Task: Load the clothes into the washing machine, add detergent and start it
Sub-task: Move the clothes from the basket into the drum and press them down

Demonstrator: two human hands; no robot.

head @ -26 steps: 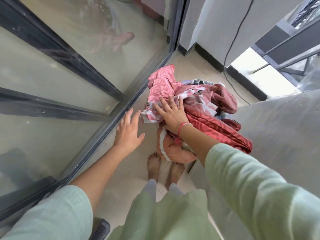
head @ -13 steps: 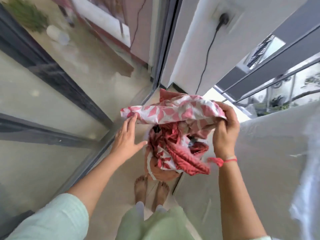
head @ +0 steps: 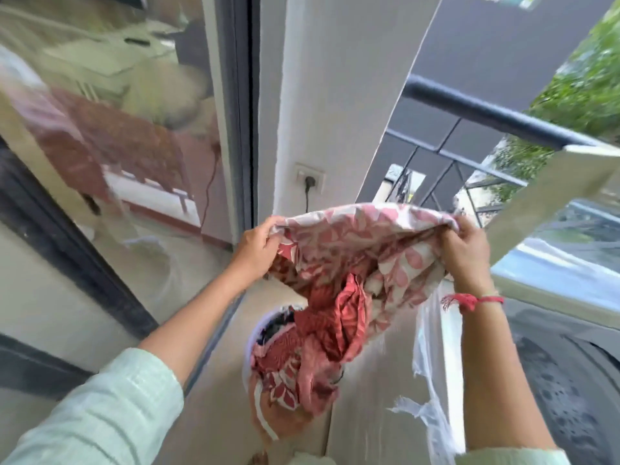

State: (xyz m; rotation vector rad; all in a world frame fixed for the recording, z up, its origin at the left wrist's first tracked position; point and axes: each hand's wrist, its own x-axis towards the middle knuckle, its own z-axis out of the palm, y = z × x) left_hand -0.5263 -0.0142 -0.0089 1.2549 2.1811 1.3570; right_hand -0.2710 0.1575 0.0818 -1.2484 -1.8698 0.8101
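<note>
My left hand (head: 258, 245) pinches one edge and my right hand (head: 464, 250) grips the other edge of a pink-and-white leaf-print cloth (head: 352, 236), which I hold stretched between them in the air, its lower part hanging in folds. Below it on the floor, a peach plastic laundry basket (head: 278, 421) holds a heap of red and pink patterned clothes (head: 295, 357), and the cloth hangs down to that heap. Just to my right stands the grey top-loading washing machine (head: 570, 380), its lid (head: 536, 209) raised and torn clear plastic wrap (head: 426, 330) hanging at its side.
</note>
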